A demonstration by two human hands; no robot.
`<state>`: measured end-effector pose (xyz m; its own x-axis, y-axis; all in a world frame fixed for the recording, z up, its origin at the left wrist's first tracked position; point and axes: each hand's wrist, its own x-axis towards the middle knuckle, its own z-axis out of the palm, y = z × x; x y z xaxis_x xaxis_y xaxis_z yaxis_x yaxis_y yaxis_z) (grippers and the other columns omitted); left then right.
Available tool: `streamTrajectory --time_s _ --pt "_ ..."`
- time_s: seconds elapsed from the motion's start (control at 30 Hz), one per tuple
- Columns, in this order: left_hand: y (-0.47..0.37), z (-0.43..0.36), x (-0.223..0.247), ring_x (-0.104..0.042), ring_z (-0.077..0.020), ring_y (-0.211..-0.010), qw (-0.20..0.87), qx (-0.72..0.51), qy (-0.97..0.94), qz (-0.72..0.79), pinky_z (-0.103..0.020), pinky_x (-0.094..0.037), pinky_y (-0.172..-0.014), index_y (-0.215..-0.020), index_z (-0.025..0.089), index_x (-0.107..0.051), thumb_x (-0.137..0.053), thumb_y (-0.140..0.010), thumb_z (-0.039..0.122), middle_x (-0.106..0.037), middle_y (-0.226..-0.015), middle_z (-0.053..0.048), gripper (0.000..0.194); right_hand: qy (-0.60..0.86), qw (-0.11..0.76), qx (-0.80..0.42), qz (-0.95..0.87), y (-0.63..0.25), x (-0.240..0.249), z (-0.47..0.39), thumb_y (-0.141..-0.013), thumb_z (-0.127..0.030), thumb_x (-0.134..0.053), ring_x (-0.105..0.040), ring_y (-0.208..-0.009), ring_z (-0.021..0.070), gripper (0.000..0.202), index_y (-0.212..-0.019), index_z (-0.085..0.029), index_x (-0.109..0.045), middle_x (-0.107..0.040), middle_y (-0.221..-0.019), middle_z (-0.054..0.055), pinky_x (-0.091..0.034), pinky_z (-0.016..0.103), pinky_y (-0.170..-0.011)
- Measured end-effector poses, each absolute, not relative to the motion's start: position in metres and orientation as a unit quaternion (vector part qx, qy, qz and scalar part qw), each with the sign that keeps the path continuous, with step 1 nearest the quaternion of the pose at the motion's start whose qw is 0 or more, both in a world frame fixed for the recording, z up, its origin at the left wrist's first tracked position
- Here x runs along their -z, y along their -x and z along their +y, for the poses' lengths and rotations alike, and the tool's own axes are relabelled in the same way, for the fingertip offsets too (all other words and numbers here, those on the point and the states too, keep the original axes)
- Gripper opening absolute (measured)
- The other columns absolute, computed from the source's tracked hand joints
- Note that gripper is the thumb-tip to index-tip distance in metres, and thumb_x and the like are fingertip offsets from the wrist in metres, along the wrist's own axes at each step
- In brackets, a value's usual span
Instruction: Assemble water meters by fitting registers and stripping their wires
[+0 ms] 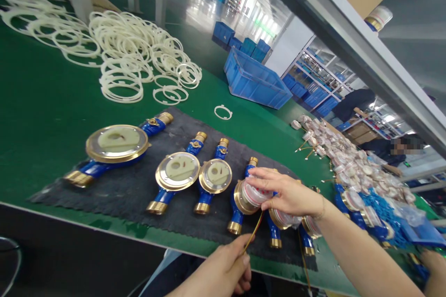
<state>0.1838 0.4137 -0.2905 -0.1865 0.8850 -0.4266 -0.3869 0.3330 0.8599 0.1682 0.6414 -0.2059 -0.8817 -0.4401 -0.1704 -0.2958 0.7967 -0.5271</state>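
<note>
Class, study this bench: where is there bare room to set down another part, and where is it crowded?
Bare patches: the green table at far left, between the ring pile and the mat; also between the lone ring and the piled parts. Crowded: the mat's right half, with meters, the right hand on a cap, and the left hand holding wires.

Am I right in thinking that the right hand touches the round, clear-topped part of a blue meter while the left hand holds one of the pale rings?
Not quite: the left hand holds a thin yellowish wire, not a ring, as the head view shows. The right hand does touch that round, clear-topped part.
</note>
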Motion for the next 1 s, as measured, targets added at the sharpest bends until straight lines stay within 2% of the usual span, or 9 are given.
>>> streamTrajectory --time_s 0.17,0.33,0.4,0.47,0.57,0.73,0.87,1.0 --pt "-0.173 0.405 0.270 -0.060 -0.0162 -0.079 0.531 -0.501 -0.305 0.611 -0.028 -0.048 -0.075 -0.128 0.022 -0.045 -0.033 -0.092 0.030 -0.065 -0.086 -0.002 0.039 0.178 0.106 0.231 0.951 -0.179 0.218 0.633 -0.077 -0.016 -0.066 -0.029 -0.132 0.0219 0.070 -0.138 -0.031 -0.034 -0.031 -0.145 0.006 -0.028 0.043 -0.109" --pt "-0.169 0.405 0.260 -0.059 -0.0159 -0.076 0.491 -0.464 -0.335 0.657 -0.025 -0.044 -0.072 -0.120 0.027 -0.053 -0.035 -0.090 0.022 -0.065 -0.081 0.001 0.036 0.173 0.083 0.218 0.957 -0.186 0.226 0.629 -0.078 -0.017 -0.065 -0.028 -0.132 0.0242 0.069 -0.138 -0.030 -0.033 -0.029 -0.145 0.007 -0.030 0.045 -0.107" --pt "-0.169 0.406 0.260 -0.060 -0.0157 -0.080 0.481 -0.457 -0.346 0.663 -0.024 -0.044 -0.074 -0.115 0.030 -0.057 -0.038 -0.088 0.021 -0.067 -0.087 0.003 0.034 0.171 0.077 0.211 0.959 -0.186 0.227 0.628 -0.078 -0.016 -0.065 -0.028 -0.131 0.0239 0.071 -0.139 -0.030 -0.032 -0.029 -0.145 0.007 -0.030 0.044 -0.108" --pt "-0.169 0.406 0.261 -0.061 -0.0172 -0.085 0.460 -0.439 -0.357 0.684 -0.026 -0.043 -0.078 -0.115 0.032 -0.058 -0.041 -0.087 0.022 -0.068 -0.094 0.002 0.034 0.171 0.070 0.205 0.961 -0.186 0.228 0.627 -0.078 -0.016 -0.065 -0.028 -0.131 0.0243 0.073 -0.140 -0.030 -0.030 -0.028 -0.145 0.008 -0.030 0.044 -0.108" --pt "-0.169 0.406 0.263 -0.062 -0.0197 -0.088 0.443 -0.408 -0.362 0.712 -0.030 -0.044 -0.080 -0.119 0.033 -0.056 -0.041 -0.087 0.024 -0.069 -0.093 0.001 0.036 0.172 0.071 0.208 0.960 -0.184 0.227 0.628 -0.078 -0.018 -0.065 -0.029 -0.130 0.0252 0.073 -0.140 -0.031 -0.029 -0.028 -0.144 0.008 -0.031 0.045 -0.107" --pt "-0.168 0.406 0.270 -0.061 -0.0175 -0.098 0.408 -0.434 -0.339 0.728 -0.028 -0.045 -0.087 -0.114 0.035 -0.058 -0.043 -0.089 0.027 -0.067 -0.108 0.005 0.031 0.175 0.095 0.264 0.944 -0.184 0.220 0.629 -0.076 -0.023 -0.068 -0.034 -0.128 0.0231 0.072 -0.138 -0.030 -0.033 -0.030 -0.143 0.007 -0.032 0.040 -0.107" --pt "-0.168 0.403 0.282 -0.061 -0.0166 -0.095 0.302 -0.453 -0.348 0.763 -0.027 -0.047 -0.085 -0.111 0.029 -0.059 -0.043 -0.091 0.031 -0.066 -0.103 0.001 0.026 0.155 0.095 0.315 0.931 -0.187 0.221 0.630 -0.079 -0.024 -0.065 -0.031 -0.131 0.0212 0.068 -0.138 -0.029 -0.032 -0.029 -0.143 0.007 -0.030 0.039 -0.109" --pt "-0.168 0.403 0.292 -0.057 -0.0175 -0.095 0.126 -0.451 -0.392 0.792 -0.030 -0.048 -0.085 -0.109 0.023 -0.057 -0.046 -0.090 0.024 -0.061 -0.100 -0.004 0.022 0.120 0.080 0.306 0.941 -0.188 0.228 0.633 -0.081 -0.020 -0.061 -0.029 -0.132 0.0214 0.064 -0.138 -0.028 -0.033 -0.027 -0.144 0.007 -0.027 0.041 -0.110"
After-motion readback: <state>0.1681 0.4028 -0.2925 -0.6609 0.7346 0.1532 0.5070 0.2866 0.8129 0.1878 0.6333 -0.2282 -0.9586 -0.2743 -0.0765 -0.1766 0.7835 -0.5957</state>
